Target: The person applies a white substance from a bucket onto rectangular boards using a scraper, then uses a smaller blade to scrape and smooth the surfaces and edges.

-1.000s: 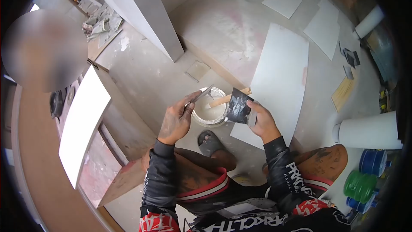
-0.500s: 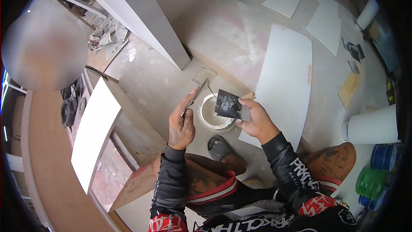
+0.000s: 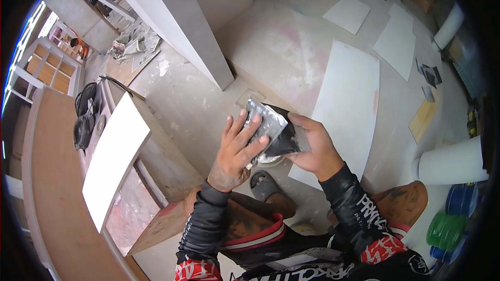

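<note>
My left hand [image 3: 234,151] is closed on a grey, white-smeared putty scraper [image 3: 270,116], its fingers lying across the flat blade. In my right hand [image 3: 316,144] is a black putty scraper [image 3: 287,141], gripped at its grey edge between thumb and fingers. The two blades overlap face to face, the grey one above the black one. Beneath them, a bucket of white putty [image 3: 271,163] stands on the floor, mostly hidden by the hands and scrapers.
A long white panel [image 3: 346,99] lies on the floor to the right. At left, a curved white sheet [image 3: 115,158] rests on a wooden cabinet [image 3: 136,218]. A white column [image 3: 177,21] stands ahead. Blue and green containers [image 3: 447,230] sit at lower right; a distant person [image 3: 79,47] is upper left.
My left hand has turned and moved right, bringing the grey scraper from upright over the bucket to lying against the black scraper. The bucket has become mostly covered.
</note>
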The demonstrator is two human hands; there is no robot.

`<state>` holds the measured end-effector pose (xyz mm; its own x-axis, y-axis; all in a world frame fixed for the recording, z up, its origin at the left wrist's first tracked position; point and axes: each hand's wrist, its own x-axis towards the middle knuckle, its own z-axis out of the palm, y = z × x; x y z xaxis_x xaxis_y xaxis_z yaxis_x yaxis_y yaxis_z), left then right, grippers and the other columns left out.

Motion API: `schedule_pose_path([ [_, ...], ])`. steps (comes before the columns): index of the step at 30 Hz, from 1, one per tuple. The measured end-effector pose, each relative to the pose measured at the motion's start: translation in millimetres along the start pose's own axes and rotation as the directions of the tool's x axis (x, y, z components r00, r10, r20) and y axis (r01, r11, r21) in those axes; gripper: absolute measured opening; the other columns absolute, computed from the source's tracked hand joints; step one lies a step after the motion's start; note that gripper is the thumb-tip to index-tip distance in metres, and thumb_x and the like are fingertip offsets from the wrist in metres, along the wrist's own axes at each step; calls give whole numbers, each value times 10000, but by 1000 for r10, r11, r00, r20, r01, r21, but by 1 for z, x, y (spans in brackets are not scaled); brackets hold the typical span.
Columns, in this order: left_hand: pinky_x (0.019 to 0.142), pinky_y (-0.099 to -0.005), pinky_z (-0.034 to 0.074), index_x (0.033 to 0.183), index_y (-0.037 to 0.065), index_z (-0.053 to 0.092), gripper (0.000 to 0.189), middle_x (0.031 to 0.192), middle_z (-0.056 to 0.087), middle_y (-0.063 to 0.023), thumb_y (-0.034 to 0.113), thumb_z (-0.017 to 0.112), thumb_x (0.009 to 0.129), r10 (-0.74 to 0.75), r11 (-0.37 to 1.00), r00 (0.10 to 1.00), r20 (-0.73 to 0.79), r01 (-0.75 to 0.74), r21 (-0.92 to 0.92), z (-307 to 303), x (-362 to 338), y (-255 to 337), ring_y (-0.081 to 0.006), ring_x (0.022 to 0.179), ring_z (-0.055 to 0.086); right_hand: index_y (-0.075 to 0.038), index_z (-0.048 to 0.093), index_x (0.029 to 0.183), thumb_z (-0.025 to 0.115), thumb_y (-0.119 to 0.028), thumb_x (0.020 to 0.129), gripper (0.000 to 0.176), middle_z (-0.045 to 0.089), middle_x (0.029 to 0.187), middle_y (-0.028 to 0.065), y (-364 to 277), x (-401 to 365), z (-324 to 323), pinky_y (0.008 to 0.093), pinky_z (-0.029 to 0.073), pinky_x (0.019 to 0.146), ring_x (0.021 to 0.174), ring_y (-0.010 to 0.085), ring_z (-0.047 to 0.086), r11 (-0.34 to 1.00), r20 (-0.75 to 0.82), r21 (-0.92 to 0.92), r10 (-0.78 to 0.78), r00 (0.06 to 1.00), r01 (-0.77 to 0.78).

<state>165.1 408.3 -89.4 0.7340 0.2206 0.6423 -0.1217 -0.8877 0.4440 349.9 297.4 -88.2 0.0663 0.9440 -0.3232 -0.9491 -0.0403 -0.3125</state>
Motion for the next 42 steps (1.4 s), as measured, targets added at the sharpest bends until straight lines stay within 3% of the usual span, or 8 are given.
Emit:
schedule_pose_path([
  [6, 1082, -503, 329, 1256, 167, 577, 439, 1336, 575, -118, 67, 630, 832, -144, 967, 986, 83, 122, 226, -14, -9, -11, -383, 1267, 503, -15, 541, 1255, 486, -193, 972, 339, 634, 1160, 108, -47, -28, -5, 389, 508, 884, 1052, 210, 619, 969, 161, -47, -234, 959, 244],
  [8, 991, -416, 453, 1201, 64, 570, 252, 1236, 622, -161, 87, 527, 954, -311, 936, 937, -161, 272, -225, 8, -13, -11, -354, 1154, 596, 17, 479, 1298, 556, -180, 934, 422, 615, 1178, 109, -53, -49, 21, 404, 484, 943, 1052, 240, 621, 822, 166, -310, -447, 879, 477],
  [10, 872, -356, 540, 1146, -1, 550, 230, 1129, 643, -172, 120, 404, 1018, -857, 203, 515, 27, 386, -900, 17, -3, -11, -293, 1046, 653, 39, 528, 1230, 519, -54, 917, 327, 633, 1123, 131, -45, -70, 42, 369, 468, 958, 1043, 254, 619, 637, 244, -472, -569, 785, 609],
  [13, 747, -368, 594, 1138, -12, 536, 253, 1041, 656, -139, 185, 472, 991, -763, -339, 502, 409, 229, -913, 27, 14, -1, -253, 905, 692, 35, 599, 1164, 517, 36, 886, 290, 617, 1139, 204, -45, -96, 35, 343, 466, 901, 1024, 276, 605, -460, 729, -684, -391, 562, 566],
  [15, 675, -397, 613, 1186, 23, 535, 305, 1034, 667, -125, 232, 523, 964, -606, -590, 480, 635, 265, -763, 38, 27, 10, -250, 837, 705, -31, 632, 1168, 582, 135, 771, 434, 602, 1171, 202, -40, -95, 25, 416, 471, 945, 1084, 343, 595, -463, 862, -507, -268, 430, 727],
  [34, 599, -406, 594, 1128, -28, 564, 351, 962, 671, -135, 269, 574, 941, -314, -441, 388, 867, 748, -495, 132, 127, 38, -243, 772, 700, -122, 655, 1143, 582, 69, 637, 546, 597, 1272, 75, -150, -180, -29, 436, 453, 993, 1185, 299, 561, -794, 534, -485, 62, 843, 366],
  [40, 591, -356, 589, 1148, -21, 554, 332, 1010, 654, -121, 259, 522, 971, -443, -452, 489, 751, 602, -658, 129, 144, -22, -222, 781, 693, -107, 618, 1231, 540, 34, 634, 619, 613, 1240, 115, -270, -140, -105, 385, 447, 988, 1156, 306, 572, -687, 112, -706, 129, 985, 170],
  [42, 631, -313, 586, 1157, -11, 553, 328, 1036, 662, -95, 257, 507, 974, -822, -389, 260, 507, 395, -832, 127, 161, -24, -202, 880, 681, -52, 595, 1258, 479, 63, 685, 596, 635, 1189, 135, -336, -110, -159, 343, 459, 941, 1097, 256, 597, -574, 87, -818, -79, 993, 26],
])
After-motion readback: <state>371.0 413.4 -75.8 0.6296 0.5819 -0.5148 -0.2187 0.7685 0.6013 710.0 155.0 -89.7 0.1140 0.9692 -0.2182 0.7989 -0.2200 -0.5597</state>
